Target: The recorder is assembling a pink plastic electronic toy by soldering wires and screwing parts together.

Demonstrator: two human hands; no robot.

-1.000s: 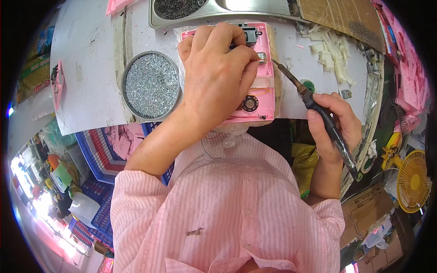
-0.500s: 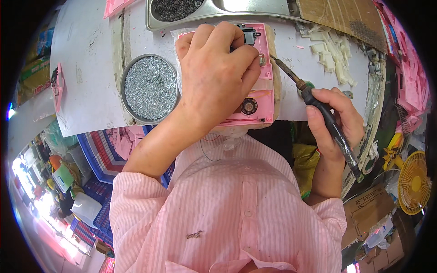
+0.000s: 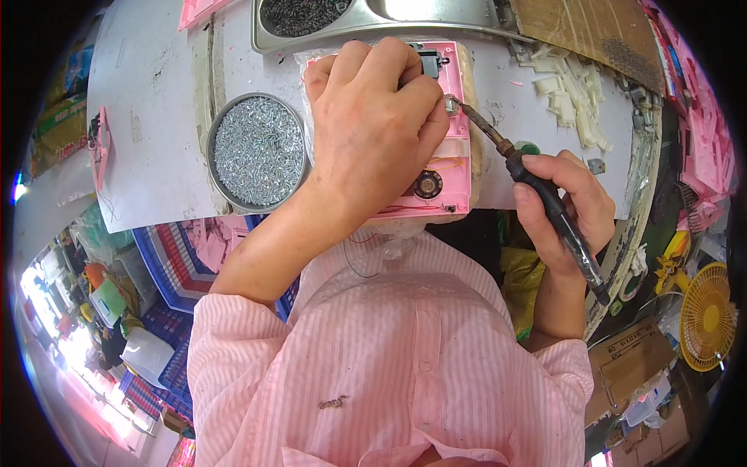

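Round speaker point(image 3: 427, 184) was already in the pink casing point(image 3: 459, 179) by the near edge of the table point(image 3: 156, 156), but the metal part point(image 3: 451, 107) near its right edge seemed unfinished, right hand point(image 3: 587, 206) gripping the soldering iron point(image 3: 548, 200) there, left hand point(image 3: 373, 117) grip too hidden to call.

one left hand point(image 3: 377, 128) and one right hand point(image 3: 572, 206) make two. there is one iron point(image 3: 550, 194), one case point(image 3: 457, 187) holding one speaker point(image 3: 428, 184), one round tin point(image 3: 212, 159), one metal tray point(image 3: 366, 22) with at least two hollows point(image 3: 436, 9), and one yellow fan point(image 3: 706, 317). the silver bits point(image 3: 261, 152) and white pieces point(image 3: 572, 97) are too many to count.
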